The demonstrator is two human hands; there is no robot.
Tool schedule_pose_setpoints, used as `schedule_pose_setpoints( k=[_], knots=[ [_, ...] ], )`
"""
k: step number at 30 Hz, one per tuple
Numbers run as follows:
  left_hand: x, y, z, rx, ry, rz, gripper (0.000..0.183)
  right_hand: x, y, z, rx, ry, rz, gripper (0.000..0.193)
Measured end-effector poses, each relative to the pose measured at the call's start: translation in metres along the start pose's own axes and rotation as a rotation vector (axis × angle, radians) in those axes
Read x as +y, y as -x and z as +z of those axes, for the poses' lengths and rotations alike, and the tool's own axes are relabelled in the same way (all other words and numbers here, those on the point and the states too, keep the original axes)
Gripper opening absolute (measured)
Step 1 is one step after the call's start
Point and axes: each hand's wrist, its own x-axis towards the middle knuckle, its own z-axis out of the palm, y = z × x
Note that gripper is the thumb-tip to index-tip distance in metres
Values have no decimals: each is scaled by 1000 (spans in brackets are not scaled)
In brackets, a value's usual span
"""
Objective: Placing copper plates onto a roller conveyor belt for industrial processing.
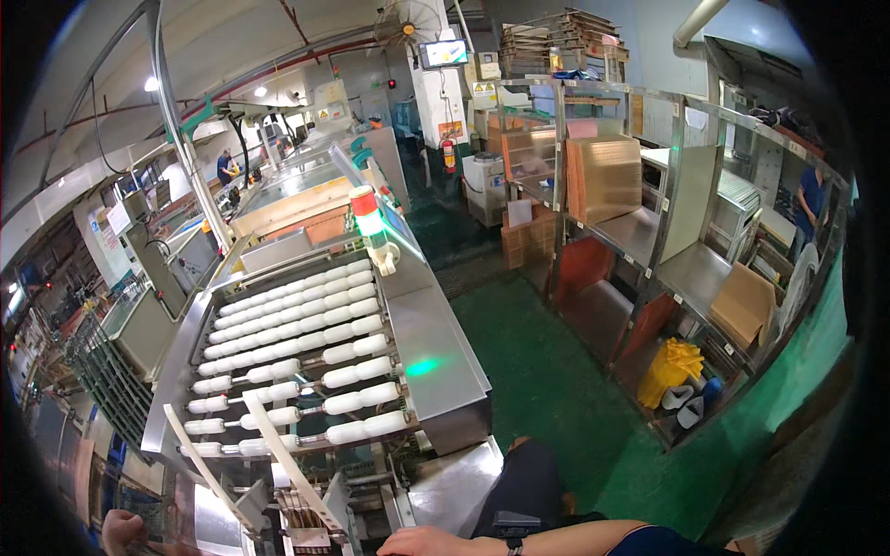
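My hands are well apart here: L hand (123, 533) down at btm left of frame, looks curled; can't tell if it's clamped on anything. R hand (417, 541) at btm ctr, back of it up, fingers partly cut off by the frame edge, so can't tell what it grips, if anything. Dark watch (514, 545) on that wrist.

Nearest to both: the roller machine (436, 347), filling ctr-left of frame. White rollers (360, 372) run across it in rows, front ones split w/ gaps b/w the pieces. Two pale arms (278, 438) stick up at its front end, lower left of ctr, and a shiny metal plate (454, 486) sits just above my R hand.

Signal lamp (367, 211) up near ctr, red on top, bright green below; green glow on the metal side too. Right side of frame: metal rack (564, 167) w/ stacked boards (607, 176), cardboard box (744, 304), yellow bundle (672, 371) down low. Fire extinguisher (450, 156) upper ctr, red. Co-worker in blue (811, 204), far right; another person (225, 167), upper left.
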Motion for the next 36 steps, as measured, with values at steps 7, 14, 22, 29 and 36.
schedule_pose_setpoints(
  k=[7,14,22,29,36],
  knots=[
    [8,2,4,31,4,-3,37,2,-1,0,-15,17,-17,12],
    [9,6,6,40,11,1,38,1,2,-4,-30,118,-90,13],
    [11,7,5,55,8,2,40,3,6,-4,-46,104,-100,14],
    [12,7,8,63,12,10,41,7,5,-12,-69,155,-112,15],
    [12,0,9,51,16,-8,43,13,5,-11,-87,182,-97,17]
  ],
)
